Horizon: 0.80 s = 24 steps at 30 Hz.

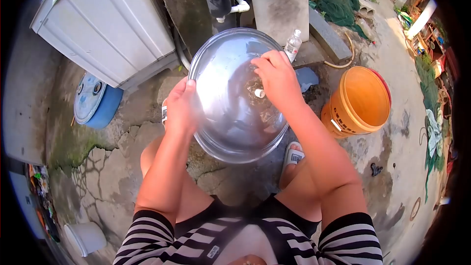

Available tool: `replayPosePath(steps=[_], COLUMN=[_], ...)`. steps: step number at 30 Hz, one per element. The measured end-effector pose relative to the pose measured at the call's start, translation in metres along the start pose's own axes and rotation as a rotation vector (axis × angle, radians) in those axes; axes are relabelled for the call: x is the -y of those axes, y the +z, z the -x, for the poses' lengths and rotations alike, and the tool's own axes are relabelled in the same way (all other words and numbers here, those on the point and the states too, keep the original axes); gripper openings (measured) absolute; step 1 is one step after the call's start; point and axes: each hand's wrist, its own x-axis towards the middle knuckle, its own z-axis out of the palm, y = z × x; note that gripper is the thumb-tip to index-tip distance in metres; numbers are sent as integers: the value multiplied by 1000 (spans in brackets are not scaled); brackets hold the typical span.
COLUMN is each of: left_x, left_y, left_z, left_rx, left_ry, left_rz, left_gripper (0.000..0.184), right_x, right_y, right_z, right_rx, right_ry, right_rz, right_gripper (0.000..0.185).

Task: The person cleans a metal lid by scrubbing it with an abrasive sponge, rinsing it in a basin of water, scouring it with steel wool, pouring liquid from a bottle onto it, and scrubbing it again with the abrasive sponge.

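A large round shiny metal basin (pixel 221 118) is in front of me, above my knees. My left hand (pixel 180 103) is closed on its left rim, with the thumb on top and the other fingers mostly hidden. Over the upper right of the metal, my right hand (pixel 275 76) has its fingers curled and pinched together. Whatever it may hold is hidden. A small white spot (pixel 259 93) shows on the shiny surface below those fingers; I cannot tell whether it is an object or a reflection.
An orange bucket (pixel 338 110) stands on the right, and a clear plastic bottle (pixel 293 45) beyond my right hand. On the left are a white ribbed container (pixel 105 24) and a blue drum (pixel 105 105). A white pipe (pixel 240 5) and concrete slab (pixel 277 5) are ahead.
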Motion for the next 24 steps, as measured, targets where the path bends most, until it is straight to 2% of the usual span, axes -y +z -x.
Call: replayPosePath(steps=[2,4,6,7,10,14,15,18,22,24], left_x=[-2,-2,-6,-9,-10,-6,-5,-3,3,5], left_y=[-5,-4,-6,-8,-15,-16,-17,-17,-16,-21], left_z=[-2,-6,-7,-7,-6,-10,-12,-15,-23,-28], left_rx=[25,-34,-72,-74,-74,-106,-95,-66,-109,-92], left_ry=[18,42,44,29,6,27,13,-15,-87,-84], left_rz=[-3,15,30,37,69,129,173,245,316,314], left_gripper=[24,27,28,28,31,33,34,35,35,34], right_x=[-30,-47,-47,-51,-55,-72,-75,-73,-55,-53], right_y=[-1,-7,-17,-19,-23,-40,-42,-53,-70,-72], right_z=[1,-3,-10,-9,-1,-3,-3,-5,-5,-6], right_rx=[15,-33,-84,-102,-227,-272,-285,-256,-165,-133], right_ry=[242,355,606,660,790,943,879,915,1059,1089], right_rz=[130,133,-225,-317,-602,-878,-728,-724,-1070,-1049], right_gripper=[18,19,19,19,22,22,22,20,15,16])
